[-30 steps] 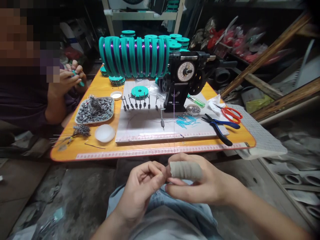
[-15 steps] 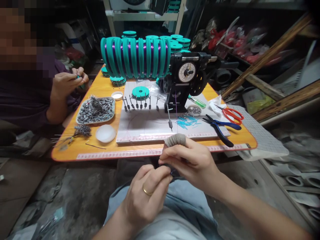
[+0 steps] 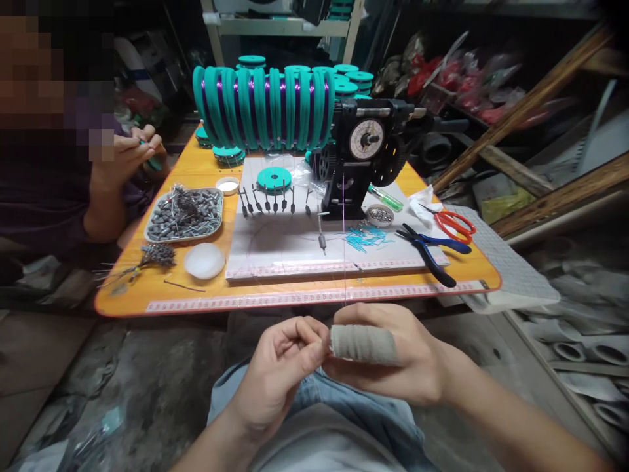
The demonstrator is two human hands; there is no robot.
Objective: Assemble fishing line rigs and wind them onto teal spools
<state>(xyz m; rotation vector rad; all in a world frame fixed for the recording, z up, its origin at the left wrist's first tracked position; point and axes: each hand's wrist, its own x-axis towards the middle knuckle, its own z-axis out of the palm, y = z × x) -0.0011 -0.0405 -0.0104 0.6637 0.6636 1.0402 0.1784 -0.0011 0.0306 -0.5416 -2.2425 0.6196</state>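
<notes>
A thin purple fishing line [image 3: 344, 249] drops from the black winding machine [image 3: 351, 170] to my right hand [image 3: 393, 354], whose fingers are closed on it. A grey cloth sleeve [image 3: 366, 344] covers one of that hand's digits. My left hand [image 3: 285, 367] is pinched closed, its fingertips meeting the right hand's over my lap; what lies in the pinch is too small to see. Beyond the hands, a grey sinker [image 3: 322, 241] hangs beside the line. Teal spools [image 3: 268, 108] wound with purple line sit in a row on the machine.
On the table are a tray of sinkers [image 3: 184, 216], a white dish [image 3: 205, 261], short blue tubes [image 3: 366, 238], pliers [image 3: 432, 252], red-handled scissors [image 3: 455, 226] and a measuring tape [image 3: 265, 298] along the front edge. Another person's hands [image 3: 137, 147] work at the left.
My right hand has turned and lowered, bringing its sleeved digit in front of me. My left hand has rotated, its thumb now showing. The hanging sinker has shifted left.
</notes>
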